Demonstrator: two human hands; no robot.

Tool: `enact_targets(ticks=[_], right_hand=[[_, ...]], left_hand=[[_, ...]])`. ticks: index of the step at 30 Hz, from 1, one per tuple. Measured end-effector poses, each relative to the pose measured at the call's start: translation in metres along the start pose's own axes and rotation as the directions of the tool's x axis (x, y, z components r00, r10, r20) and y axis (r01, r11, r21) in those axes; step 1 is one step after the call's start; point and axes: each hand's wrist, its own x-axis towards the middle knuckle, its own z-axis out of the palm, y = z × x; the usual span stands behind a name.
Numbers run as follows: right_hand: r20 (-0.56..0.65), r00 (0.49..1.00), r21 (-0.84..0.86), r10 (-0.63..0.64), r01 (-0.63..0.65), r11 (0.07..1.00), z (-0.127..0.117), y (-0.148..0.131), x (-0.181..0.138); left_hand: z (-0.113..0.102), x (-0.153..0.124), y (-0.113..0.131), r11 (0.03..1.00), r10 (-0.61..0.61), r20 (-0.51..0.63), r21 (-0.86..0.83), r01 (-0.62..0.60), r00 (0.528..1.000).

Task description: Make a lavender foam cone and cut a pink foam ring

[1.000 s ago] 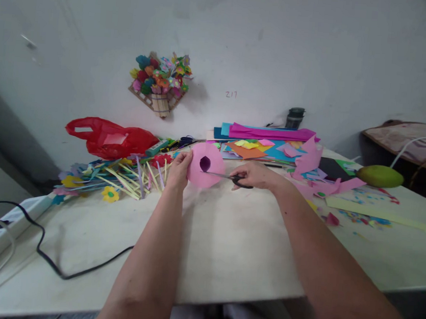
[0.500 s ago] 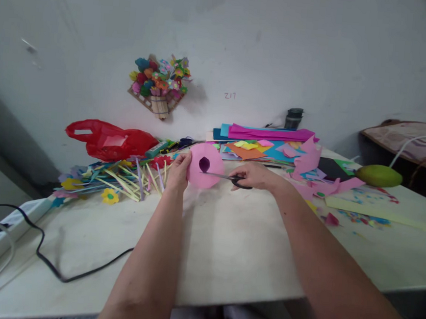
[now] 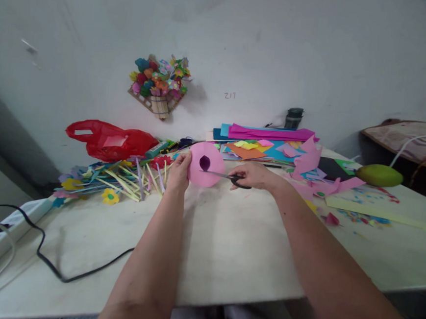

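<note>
My left hand (image 3: 179, 170) pinches the left edge of a round pink paper disc (image 3: 213, 155), held up above the table. A dark purple piece (image 3: 204, 163), many-sided in outline, shows at the disc's middle. In my right hand (image 3: 250, 175) is a pair of scissors (image 3: 239, 180) with black handles. Their blades point left across the face of the disc, with the tip just below the dark piece. Whether the blades touch the paper I cannot tell.
To the left lie paper flowers (image 3: 110, 196), paper strips (image 3: 122, 184) and a red plastic bag (image 3: 114, 139). Coloured sheets (image 3: 274, 134) and pink scraps (image 3: 309, 159) are at the back right, near a green mango-like fruit (image 3: 379, 175). A black cable (image 3: 63, 279) loops at front left.
Hardly anything differs. The disc and the scissors have shifted very slightly upward, with both hands keeping their hold.
</note>
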Motion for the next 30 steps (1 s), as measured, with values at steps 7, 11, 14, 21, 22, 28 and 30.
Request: enact_targets(ticks=[7,11,14,21,22,28,30], right_hand=[[-0.021,1.0,0.021,-0.01,0.01,1.0,0.0013,0.0019,0.0006],[-0.037,0.999,0.054,-0.02,0.022,0.998,0.0039,0.0067,0.0021],[-0.04,0.999,0.069,-0.018,0.021,0.997,0.0046,0.0078,0.0022],[-0.051,0.999,0.048,0.002,0.001,0.999,0.0039,0.0038,0.0013],[-0.053,0.999,0.051,0.002,0.001,0.999,0.0041,0.0038,0.0014],[-0.046,0.999,0.098,-0.014,0.018,0.995,0.0075,0.0066,0.003],[-0.064,0.998,0.104,-0.013,0.019,0.994,0.0083,0.0068,0.0034]], left_hand=[[0.0015,-0.0006,0.0012,1.0,-0.021,-0.01,0.008,0.021,1.0],[0.0014,-0.0002,-0.0001,1.0,-0.015,-0.016,-0.017,0.015,1.0],[0.002,0.0001,-0.0014,0.999,-0.005,-0.024,-0.034,0.004,1.0],[0.0054,-0.0023,-0.0007,0.999,-0.016,-0.046,-0.04,0.014,0.999],[0.0059,-0.0027,-0.0006,1.0,-0.018,-0.049,-0.027,0.017,0.999],[0.0066,-0.0024,-0.0021,1.0,-0.02,-0.081,0.014,0.021,0.996],[0.0057,-0.0016,-0.0035,1.0,-0.018,-0.077,-0.011,0.017,0.997]])
